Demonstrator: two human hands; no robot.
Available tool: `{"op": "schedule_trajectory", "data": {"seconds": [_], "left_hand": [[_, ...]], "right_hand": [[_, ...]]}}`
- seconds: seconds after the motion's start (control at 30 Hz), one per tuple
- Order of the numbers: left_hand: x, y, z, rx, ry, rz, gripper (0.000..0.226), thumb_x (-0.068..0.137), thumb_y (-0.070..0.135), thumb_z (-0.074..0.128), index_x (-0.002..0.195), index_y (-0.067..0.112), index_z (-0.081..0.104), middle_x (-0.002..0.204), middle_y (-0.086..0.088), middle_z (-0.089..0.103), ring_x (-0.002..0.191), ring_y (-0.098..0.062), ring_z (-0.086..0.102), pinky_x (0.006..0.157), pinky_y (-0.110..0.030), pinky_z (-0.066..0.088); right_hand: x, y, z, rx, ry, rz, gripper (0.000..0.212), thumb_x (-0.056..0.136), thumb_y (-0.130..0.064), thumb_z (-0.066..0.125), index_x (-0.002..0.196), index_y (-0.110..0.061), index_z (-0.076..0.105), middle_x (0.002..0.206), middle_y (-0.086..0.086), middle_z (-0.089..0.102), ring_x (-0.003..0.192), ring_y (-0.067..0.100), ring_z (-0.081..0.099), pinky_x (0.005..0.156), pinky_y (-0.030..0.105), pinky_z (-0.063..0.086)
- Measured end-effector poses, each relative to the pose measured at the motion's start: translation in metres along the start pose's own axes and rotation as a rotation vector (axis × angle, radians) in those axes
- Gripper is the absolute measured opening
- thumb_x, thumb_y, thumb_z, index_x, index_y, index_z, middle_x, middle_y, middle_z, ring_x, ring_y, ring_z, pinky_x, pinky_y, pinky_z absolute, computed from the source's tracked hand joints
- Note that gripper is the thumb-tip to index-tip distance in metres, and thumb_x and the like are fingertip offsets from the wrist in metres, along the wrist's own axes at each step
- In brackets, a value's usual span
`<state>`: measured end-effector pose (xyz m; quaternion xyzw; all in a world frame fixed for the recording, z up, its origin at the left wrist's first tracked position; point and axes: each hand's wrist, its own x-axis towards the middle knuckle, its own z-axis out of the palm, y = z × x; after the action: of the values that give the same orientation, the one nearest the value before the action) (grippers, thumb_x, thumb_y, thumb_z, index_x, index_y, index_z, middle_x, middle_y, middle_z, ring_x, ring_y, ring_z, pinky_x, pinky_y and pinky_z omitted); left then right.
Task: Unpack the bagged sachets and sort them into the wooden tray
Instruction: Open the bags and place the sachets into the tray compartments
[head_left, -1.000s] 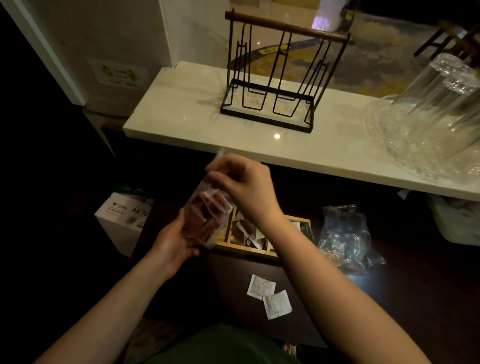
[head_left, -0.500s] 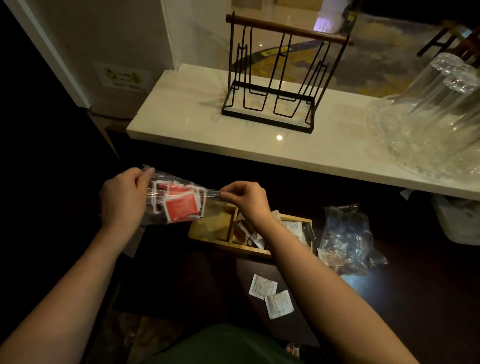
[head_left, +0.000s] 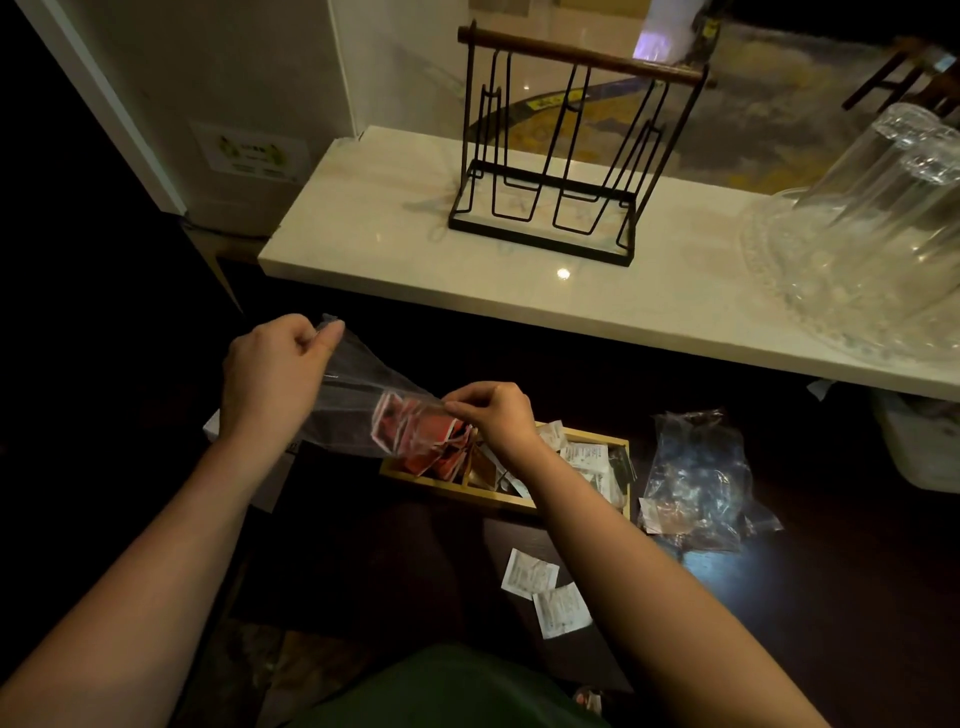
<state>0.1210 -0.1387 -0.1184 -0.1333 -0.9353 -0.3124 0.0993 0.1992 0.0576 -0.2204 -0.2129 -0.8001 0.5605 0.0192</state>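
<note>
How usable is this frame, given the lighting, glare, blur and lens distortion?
Head view: dim overall, the dark table nearly black, the marble counter lit, with a small glare spot. The red sachets are motion-blurred inside the clear bag held by the left hand and right hand. The wide-angle lens bows the edges.

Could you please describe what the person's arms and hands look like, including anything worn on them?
Both forearms are bare up to the bottom edge of the picture, with no sleeves in view. The left hand and the right hand wear no gloves, and no rings, watch or bracelet can be seen. A dark green garment shows at the bottom of the picture.
</note>
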Motion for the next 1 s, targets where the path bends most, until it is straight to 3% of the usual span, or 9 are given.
{"op": "schedule_trajectory", "data": {"seconds": [0.17, 0.4, 0.63, 0.77, 0.9, 1.0], "left_hand": [[0.0, 0.018, -0.004, -0.078, -0.016, 0.056, 0.046, 0.091, 0.035, 0.056, 0.061, 0.001, 0.048, 0.051, -0.012, 0.046, 0.051, -0.025, 0.045, 0.048, -0.036, 0.031], [0.008, 0.038, -0.008, -0.114, 0.003, 0.106, 0.046, 0.088, 0.036, 0.058, 0.058, 0.005, 0.044, 0.047, -0.003, 0.038, 0.048, -0.019, 0.038, 0.047, -0.032, 0.03], [0.005, 0.042, -0.01, -0.157, -0.015, 0.111, 0.044, 0.088, 0.036, 0.059, 0.059, 0.006, 0.046, 0.048, -0.004, 0.038, 0.047, -0.017, 0.035, 0.047, -0.033, 0.029], [0.003, 0.039, -0.013, -0.18, 0.036, 0.116, 0.042, 0.088, 0.035, 0.061, 0.059, 0.007, 0.047, 0.047, -0.002, 0.036, 0.045, -0.016, 0.032, 0.046, -0.029, 0.026], [0.001, 0.029, -0.008, -0.217, 0.051, 0.143, 0.04, 0.09, 0.035, 0.057, 0.06, 0.011, 0.046, 0.048, 0.0, 0.036, 0.047, -0.014, 0.034, 0.043, -0.02, 0.025], [-0.002, 0.023, 0.002, -0.222, 0.027, 0.14, 0.039, 0.093, 0.034, 0.053, 0.062, 0.012, 0.046, 0.049, 0.001, 0.038, 0.045, -0.012, 0.034, 0.046, -0.027, 0.028]], "right_hand": [[-0.004, 0.001, -0.006, 0.038, -0.008, -0.006, 0.011, 0.082, -0.016, 0.07, 0.091, -0.012, 0.075, 0.084, -0.006, 0.07, 0.085, 0.007, 0.065, 0.08, 0.024, 0.053], [-0.005, -0.002, -0.011, 0.11, 0.025, -0.028, 0.01, 0.081, -0.009, 0.071, 0.09, -0.008, 0.075, 0.083, 0.0, 0.072, 0.082, 0.012, 0.066, 0.08, 0.028, 0.053], [-0.013, -0.001, -0.022, 0.09, 0.039, -0.055, 0.01, 0.082, -0.012, 0.07, 0.091, -0.012, 0.075, 0.08, -0.008, 0.07, 0.078, 0.003, 0.064, 0.075, 0.017, 0.052], [-0.019, -0.002, -0.03, 0.047, 0.079, -0.083, 0.007, 0.082, -0.018, 0.071, 0.088, -0.019, 0.075, 0.082, -0.007, 0.07, 0.081, 0.009, 0.066, 0.078, 0.03, 0.055], [-0.027, -0.006, -0.041, -0.065, 0.142, -0.191, 0.004, 0.084, -0.018, 0.068, 0.083, -0.019, 0.072, 0.097, -0.01, 0.064, 0.097, 0.01, 0.061, 0.086, 0.03, 0.051], [-0.038, -0.004, -0.055, -0.032, 0.153, -0.205, 0.007, 0.087, -0.015, 0.065, 0.085, -0.021, 0.068, 0.088, -0.009, 0.069, 0.087, 0.01, 0.066, 0.081, 0.037, 0.056]]}}
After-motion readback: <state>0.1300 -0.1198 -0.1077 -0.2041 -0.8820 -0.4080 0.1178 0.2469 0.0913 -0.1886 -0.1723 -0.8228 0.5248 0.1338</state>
